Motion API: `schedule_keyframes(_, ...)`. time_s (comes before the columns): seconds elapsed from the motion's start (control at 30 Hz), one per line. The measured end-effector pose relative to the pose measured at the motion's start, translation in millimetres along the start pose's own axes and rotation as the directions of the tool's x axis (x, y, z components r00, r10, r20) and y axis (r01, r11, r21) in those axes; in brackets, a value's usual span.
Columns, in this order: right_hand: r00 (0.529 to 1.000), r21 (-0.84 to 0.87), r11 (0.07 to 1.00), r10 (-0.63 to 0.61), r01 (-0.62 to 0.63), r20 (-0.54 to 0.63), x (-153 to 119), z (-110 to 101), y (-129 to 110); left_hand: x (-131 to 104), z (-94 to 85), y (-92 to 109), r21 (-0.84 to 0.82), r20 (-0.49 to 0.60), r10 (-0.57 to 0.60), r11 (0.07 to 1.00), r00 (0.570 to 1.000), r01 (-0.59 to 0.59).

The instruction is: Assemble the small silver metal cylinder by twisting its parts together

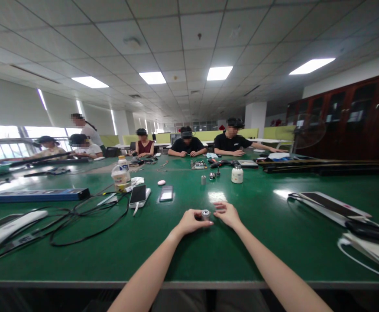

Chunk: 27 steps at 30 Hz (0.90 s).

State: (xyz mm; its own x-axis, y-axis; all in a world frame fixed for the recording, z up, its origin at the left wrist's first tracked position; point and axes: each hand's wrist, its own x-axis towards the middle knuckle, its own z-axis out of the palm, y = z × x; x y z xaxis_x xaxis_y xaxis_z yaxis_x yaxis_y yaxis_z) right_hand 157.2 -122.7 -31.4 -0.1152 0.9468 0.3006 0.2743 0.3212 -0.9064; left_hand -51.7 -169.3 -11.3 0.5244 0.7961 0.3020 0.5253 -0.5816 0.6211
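Observation:
Over the near middle of the green table [228, 260], my left hand [191, 222] grips a small silver metal cylinder [205, 213] between thumb and fingers. The cylinder's round top faces up and shows a dark recess. Just to its right is my right hand [228, 215], fingers apart and curved toward the cylinder, with a small gap between. Nothing shows in that hand. Farther back stands another small grey metal cylinder [203, 180], beside some small dark metal parts [212, 176].
A white jar [237, 174] stands behind my right hand. To the left lie a phone [137, 195], black cables [88, 242], a blue power strip [36, 195] and a drink cup [120, 178]. At right is a flat device [334, 206]. Several people sit across the table.

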Motion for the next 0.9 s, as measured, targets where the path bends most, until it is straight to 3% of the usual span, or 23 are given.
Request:
schedule_keyframes(0.2,0.984,0.078,0.982,-0.17,0.174,-0.05,-2.6,-0.2,-21.5,-0.7,-0.2,1.6,-0.005,-0.01,0.013,1.0,1.0,-0.013)
schedule_keyframes(0.4,0.941,0.172,0.925,-0.339,0.338,-0.027,-19.0,12.6,-51.9,-0.2,0.5,0.5,0.001,0.017,0.008,1.0,1.0,-0.008)
schedule_keyframes(0.7,0.915,0.149,0.905,-0.404,0.399,-0.002,-37.9,22.8,-69.7,2.0,2.0,-4.9,0.006,0.04,-0.005,1.0,0.999,0.004)
schedule_keyframes(0.9,0.899,0.103,0.893,-0.435,0.438,-0.051,-39.2,23.5,-71.0,1.6,2.2,-5.6,-0.001,0.04,0.01,1.0,0.999,-0.01)
